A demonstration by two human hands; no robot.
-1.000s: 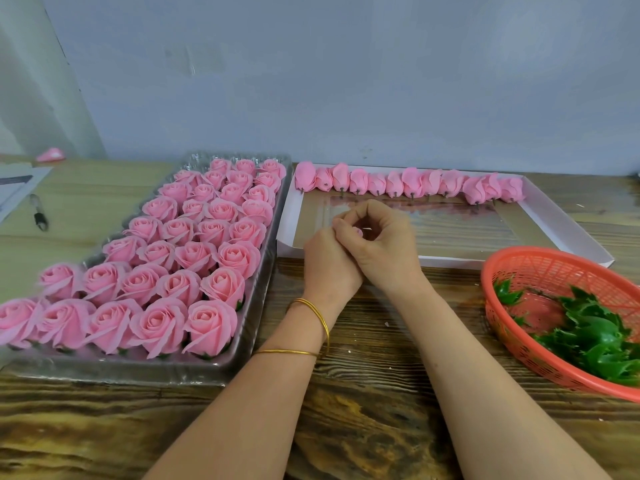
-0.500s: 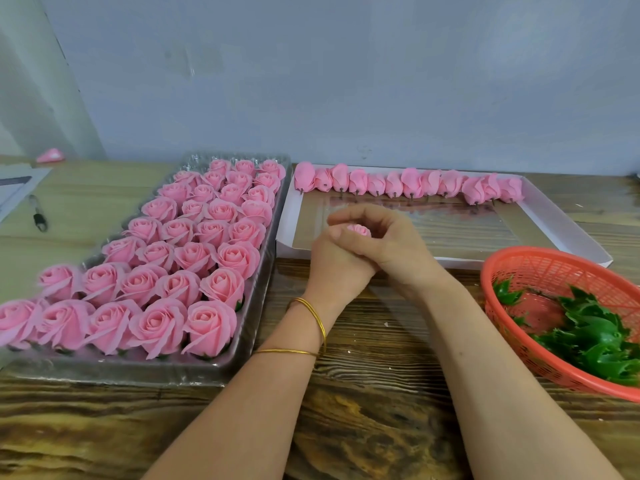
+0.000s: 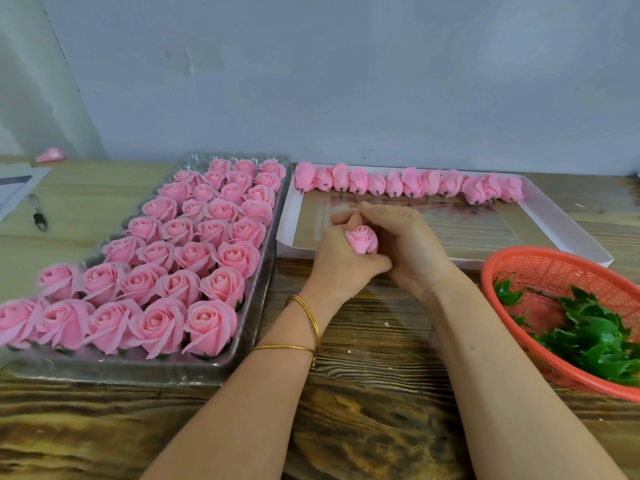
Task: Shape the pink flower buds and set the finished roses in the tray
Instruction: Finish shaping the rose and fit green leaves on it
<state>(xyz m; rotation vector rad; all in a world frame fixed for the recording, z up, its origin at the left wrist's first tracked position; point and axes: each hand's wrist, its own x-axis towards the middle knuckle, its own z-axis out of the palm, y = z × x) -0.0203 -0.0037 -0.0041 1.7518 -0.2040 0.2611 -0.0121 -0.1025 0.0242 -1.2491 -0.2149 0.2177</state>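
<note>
A small pink bud (image 3: 361, 238) sits between both hands at the middle of the table, its top facing me. My left hand (image 3: 337, 263) grips it from below and from the left. My right hand (image 3: 407, 244) wraps around it from the right, fingers curled over the top. A clear plastic tray (image 3: 258, 299) on the left holds several rows of finished pink roses (image 3: 194, 254). A row of several unshaped pink buds (image 3: 408, 183) lies along the far edge of a white box lid (image 3: 554, 223).
An orange mesh basket (image 3: 519, 268) with green leaf calyxes (image 3: 588, 334) stands at the right front. A pen (image 3: 38, 214) and papers lie at the far left. The wooden table's front edge is near my forearms.
The hands have turned and parted a little, so the bud, nearly hidden inside them before, now shows its top. Both hands have stayed in the same spot.
</note>
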